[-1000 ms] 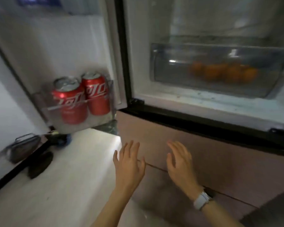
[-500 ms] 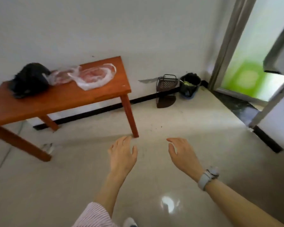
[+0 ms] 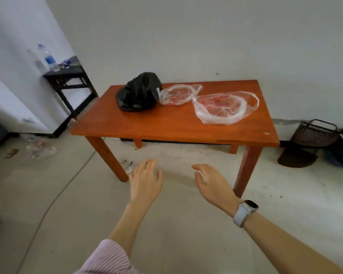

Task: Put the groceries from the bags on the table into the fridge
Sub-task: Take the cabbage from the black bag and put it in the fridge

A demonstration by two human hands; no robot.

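**Empty hands short of the table, bags beyond**

Both the left hand (image 3: 146,181) and the right hand (image 3: 213,183) hang over the floor with relaxed fingers, holding nothing. Past them stands the orange wooden table (image 3: 166,125). Toward its far side lie a large clear bag (image 3: 224,108), a smaller clear bag (image 3: 178,93) and a bulging black bag (image 3: 139,92).

Nothing readable is showing up here, honestly. The water bottle (image 3: 48,56) on the black side table (image 3: 67,73) is wearing a blue label, but it's blurring out too much to make out any words. The watch (image 3: 250,206) face is looking blank, and the bags on the table (image 3: 166,123) aren't carrying any print.
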